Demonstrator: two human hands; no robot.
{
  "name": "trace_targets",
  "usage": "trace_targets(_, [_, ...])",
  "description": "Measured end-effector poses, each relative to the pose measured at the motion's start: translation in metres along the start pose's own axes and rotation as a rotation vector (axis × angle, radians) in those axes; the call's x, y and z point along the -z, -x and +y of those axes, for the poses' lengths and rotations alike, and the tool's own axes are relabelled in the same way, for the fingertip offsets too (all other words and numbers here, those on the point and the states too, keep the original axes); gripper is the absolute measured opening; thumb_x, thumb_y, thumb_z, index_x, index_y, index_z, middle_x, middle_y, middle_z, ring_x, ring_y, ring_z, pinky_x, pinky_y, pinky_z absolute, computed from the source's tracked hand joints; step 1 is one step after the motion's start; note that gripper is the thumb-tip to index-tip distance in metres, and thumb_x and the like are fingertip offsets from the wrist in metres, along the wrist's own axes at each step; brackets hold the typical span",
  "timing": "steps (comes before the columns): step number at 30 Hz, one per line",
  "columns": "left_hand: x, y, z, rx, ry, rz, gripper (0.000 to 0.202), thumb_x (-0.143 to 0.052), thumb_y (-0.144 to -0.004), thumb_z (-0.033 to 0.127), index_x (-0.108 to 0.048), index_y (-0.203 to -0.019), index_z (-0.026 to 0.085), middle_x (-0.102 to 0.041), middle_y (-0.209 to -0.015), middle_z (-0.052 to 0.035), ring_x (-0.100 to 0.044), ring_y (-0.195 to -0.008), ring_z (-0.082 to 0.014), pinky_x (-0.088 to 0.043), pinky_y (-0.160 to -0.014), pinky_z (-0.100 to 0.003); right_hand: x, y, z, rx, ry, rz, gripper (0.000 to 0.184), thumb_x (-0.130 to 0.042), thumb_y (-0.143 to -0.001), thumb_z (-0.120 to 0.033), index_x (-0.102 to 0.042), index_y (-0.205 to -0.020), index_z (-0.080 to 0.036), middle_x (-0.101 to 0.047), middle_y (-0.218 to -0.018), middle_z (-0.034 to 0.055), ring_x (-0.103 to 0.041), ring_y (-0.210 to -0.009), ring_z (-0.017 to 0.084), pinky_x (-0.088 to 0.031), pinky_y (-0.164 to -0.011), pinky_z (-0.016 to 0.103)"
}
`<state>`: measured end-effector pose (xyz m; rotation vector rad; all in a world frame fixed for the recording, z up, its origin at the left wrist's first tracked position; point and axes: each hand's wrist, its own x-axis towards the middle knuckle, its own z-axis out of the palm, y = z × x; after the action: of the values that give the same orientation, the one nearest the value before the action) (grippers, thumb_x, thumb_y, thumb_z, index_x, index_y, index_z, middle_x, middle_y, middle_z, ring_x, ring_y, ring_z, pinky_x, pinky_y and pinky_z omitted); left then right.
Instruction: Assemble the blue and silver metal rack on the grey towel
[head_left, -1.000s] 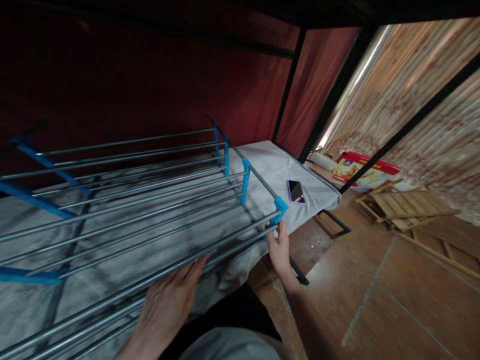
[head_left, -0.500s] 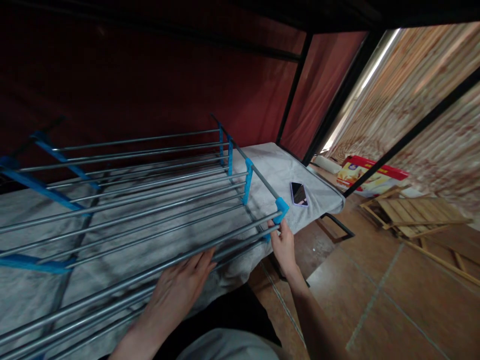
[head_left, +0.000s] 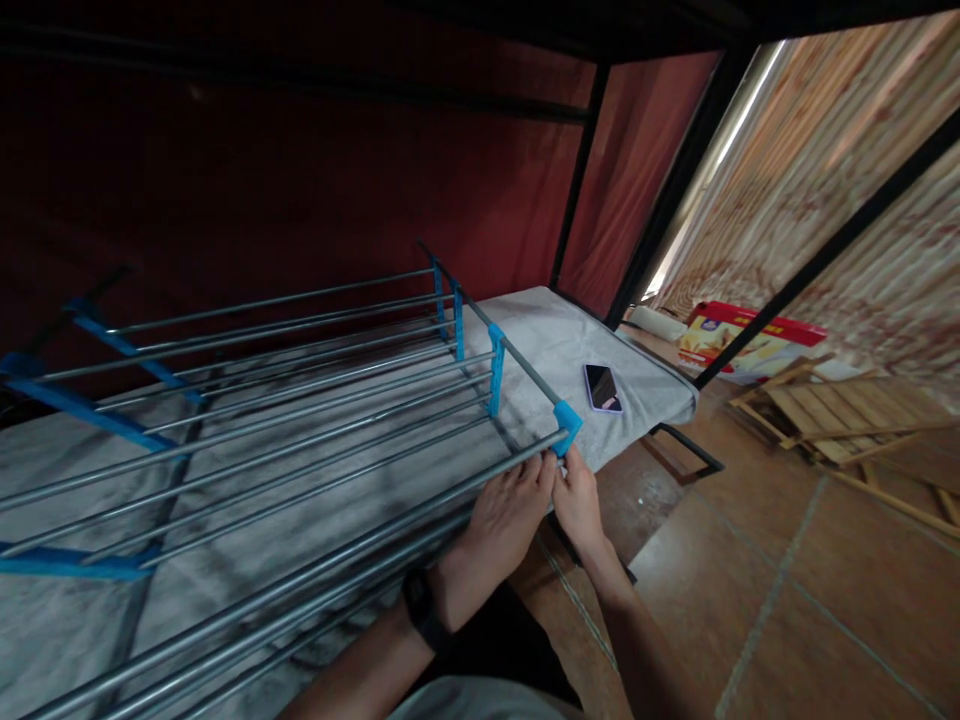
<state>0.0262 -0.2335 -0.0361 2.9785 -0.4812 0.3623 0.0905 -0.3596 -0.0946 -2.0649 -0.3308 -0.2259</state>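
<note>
A rack (head_left: 330, 430) of grey metal tubes with blue plastic connectors lies on a grey-covered bed. At its near right corner is a blue corner connector (head_left: 568, 425), fitted on a side tube and a front tube. My left hand (head_left: 510, 510), with a dark band on the wrist, closes around a tube just below that corner. Pressed against its fingertips is my right hand (head_left: 579, 500), closed at the same tube's end beneath the connector. The fingers cover the tube end and the lower joint.
A phone (head_left: 602, 388) in a purple case lies on the bed cover (head_left: 525, 310), right of the rack. Black bed-frame posts (head_left: 660, 220) rise behind. On the tiled floor are a folded wooden piece (head_left: 847, 410) and a red and yellow box (head_left: 750, 340). A patterned curtain hangs at right.
My left hand has slid right along the front tubes to meet my right hand at the corner. My right hand stays near the connector. The view has shifted slightly.
</note>
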Motion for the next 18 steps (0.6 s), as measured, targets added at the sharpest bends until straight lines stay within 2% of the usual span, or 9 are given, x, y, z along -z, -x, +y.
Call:
trace_targets(2, [0.001, -0.003, 0.002, 0.012, 0.031, 0.011, 0.05, -0.038, -0.094, 0.005, -0.041, -0.142, 0.017, -0.061, -0.131, -0.0131, -0.063, -0.115, -0.0221, -0.053, -0.093, -0.035, 0.001, -0.001, 0.0, -0.027, 0.013, -0.016, 0.026, -0.042, -0.088, -0.025, -0.059, -0.106, -0.02, -0.069, -0.091, 0.0059, -0.062, -0.082, 0.022, -0.045, -0.076, 0.033])
trace_targets(7, [0.003, -0.009, 0.009, 0.17, 0.132, 0.009, 0.041, -0.04, -0.094, 0.008, -0.049, -0.132, 0.021, -0.065, -0.124, -0.0108, -0.063, -0.115, -0.0227, -0.05, -0.098, -0.036, 0.005, -0.002, -0.002, -0.05, 0.069, -0.037, 0.022, -0.042, -0.087, -0.026, -0.059, -0.099, -0.02, -0.068, -0.082, 0.0046, -0.061, -0.074, 0.021, -0.044, -0.071, 0.032])
trace_targets(12, [0.005, -0.016, 0.011, 0.264, 0.204, -0.025, 0.038, -0.045, -0.098, 0.021, -0.048, -0.135, 0.026, -0.065, -0.126, -0.008, -0.064, -0.111, -0.0239, -0.05, -0.096, -0.036, 0.008, -0.004, -0.002, -0.047, 0.076, -0.062, 0.022, -0.043, -0.084, -0.021, -0.06, -0.098, -0.021, -0.067, -0.078, 0.0032, -0.062, -0.071, 0.02, -0.044, -0.068, 0.029])
trace_targets(15, [0.005, -0.015, 0.006, 0.274, 0.175, -0.03, 0.036, -0.041, -0.1, 0.022, -0.05, -0.135, 0.026, -0.067, -0.12, -0.0086, -0.065, -0.107, -0.0235, -0.049, -0.097, -0.037, 0.009, -0.005, -0.001, -0.02, 0.104, -0.052, 0.024, -0.042, -0.086, -0.022, -0.061, -0.101, -0.02, -0.069, -0.082, 0.0047, -0.064, -0.076, 0.022, -0.045, -0.07, 0.03])
trace_targets(18, [0.005, -0.008, -0.001, 0.237, 0.143, -0.008, 0.036, -0.035, -0.101, 0.018, -0.053, -0.133, 0.022, -0.067, -0.115, -0.01, -0.064, -0.108, -0.0234, -0.047, -0.099, -0.037, 0.008, -0.005, -0.002, -0.025, 0.101, -0.05, 0.025, -0.043, -0.093, -0.032, -0.061, -0.105, -0.02, -0.07, -0.086, 0.0064, -0.066, -0.08, 0.023, -0.047, -0.07, 0.031])
